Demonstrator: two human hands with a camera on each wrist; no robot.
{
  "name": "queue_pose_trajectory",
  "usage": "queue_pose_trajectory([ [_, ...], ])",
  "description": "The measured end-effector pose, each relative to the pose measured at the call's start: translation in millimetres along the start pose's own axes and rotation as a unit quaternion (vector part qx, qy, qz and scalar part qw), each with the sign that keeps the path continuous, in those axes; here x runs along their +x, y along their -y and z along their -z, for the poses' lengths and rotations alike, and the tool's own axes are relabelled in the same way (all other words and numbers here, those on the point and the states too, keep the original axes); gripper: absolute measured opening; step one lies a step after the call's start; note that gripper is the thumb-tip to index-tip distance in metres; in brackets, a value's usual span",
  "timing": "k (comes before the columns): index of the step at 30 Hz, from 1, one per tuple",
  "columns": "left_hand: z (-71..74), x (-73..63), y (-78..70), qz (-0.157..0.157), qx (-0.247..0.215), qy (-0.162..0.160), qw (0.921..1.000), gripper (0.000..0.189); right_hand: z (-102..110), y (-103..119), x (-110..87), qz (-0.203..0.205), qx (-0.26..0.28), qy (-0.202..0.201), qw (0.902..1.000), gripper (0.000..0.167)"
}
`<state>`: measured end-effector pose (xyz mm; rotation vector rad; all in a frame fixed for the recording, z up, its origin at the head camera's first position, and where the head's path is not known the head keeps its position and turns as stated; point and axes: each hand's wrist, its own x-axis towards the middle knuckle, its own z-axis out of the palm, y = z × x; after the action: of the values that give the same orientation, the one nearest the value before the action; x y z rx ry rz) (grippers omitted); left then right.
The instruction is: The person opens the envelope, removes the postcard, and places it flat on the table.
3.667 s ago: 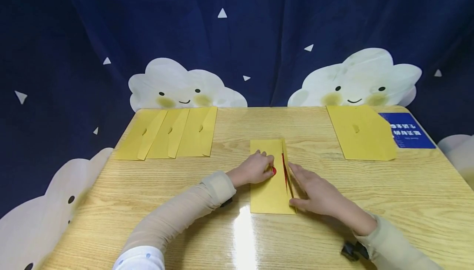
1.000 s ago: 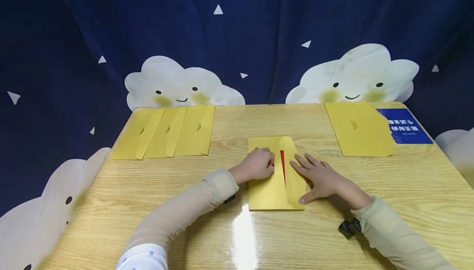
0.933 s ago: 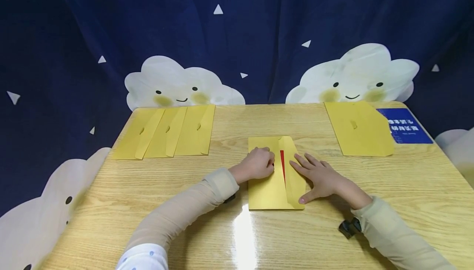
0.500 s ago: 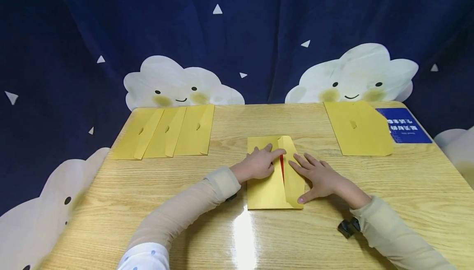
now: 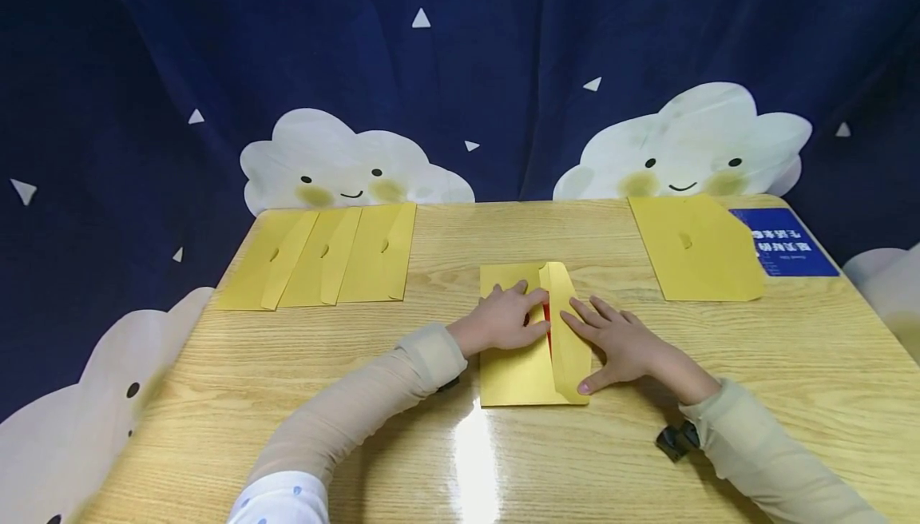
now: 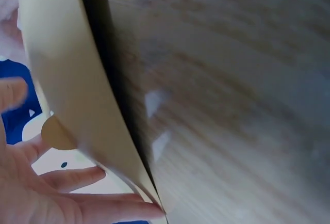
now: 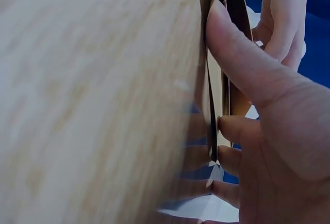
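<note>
In the head view a yellow paper envelope (image 5: 512,380) lies at mid-table, its flap (image 5: 569,356) folded out to the right. A red sliver (image 5: 547,312) shows in its mouth. Over the envelope's body, my left hand (image 5: 505,319) reaches right, thumb and forefinger at the mouth beside the red, apart from each other. The left wrist view shows its fingers (image 6: 82,180) extended along the envelope, near a rounded tab (image 6: 58,133). My right hand (image 5: 624,344) rests at the flap's outer edge with fingers spread; its thumb (image 7: 237,53) lies against the paper in the right wrist view.
Several similar yellow envelopes (image 5: 374,268) lie overlapping at the table's back left. Another yellow envelope (image 5: 693,264), flap out, lies at the back right, partly over a blue card (image 5: 794,244) with white lettering. A dark blue curtain (image 5: 496,61) hangs behind the wooden table (image 5: 237,420).
The envelope's flap, nearly upright at first, now lies out to the right under my right hand. My left hand's curled fingers have stretched rightward to the mouth.
</note>
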<state>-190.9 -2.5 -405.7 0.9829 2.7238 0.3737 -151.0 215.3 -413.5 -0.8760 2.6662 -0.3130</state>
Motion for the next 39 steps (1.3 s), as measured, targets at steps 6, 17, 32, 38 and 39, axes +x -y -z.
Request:
queue_pose_trajectory([
  [6,-4.0,0.3,-2.7,0.020,0.009,-0.019,0.9996,0.056,1.1,0.4,0.1,0.002,0.003,0.001,1.0000,0.110],
  [17,-4.8,1.0,-2.5,0.040,-0.019,-0.028,0.9986,0.043,0.2,0.4,2.0,-0.005,-0.003,-0.006,1.0000,0.114],
  [32,-3.9,-2.8,-4.4,0.036,-0.025,-0.047,0.9979,0.044,8.2,7.0,14.6,0.001,-0.093,0.008,0.9957,0.118],
  [38,-4.1,-2.9,-4.7,0.033,-0.029,-0.047,0.9979,0.044,13.6,10.8,21.3,-0.016,-0.120,0.040,0.9919,0.121],
  [39,-4.2,-2.8,-4.7,0.034,-0.029,-0.046,0.9979,0.044,14.4,11.5,22.0,-0.019,-0.123,0.043,0.9913,0.121],
])
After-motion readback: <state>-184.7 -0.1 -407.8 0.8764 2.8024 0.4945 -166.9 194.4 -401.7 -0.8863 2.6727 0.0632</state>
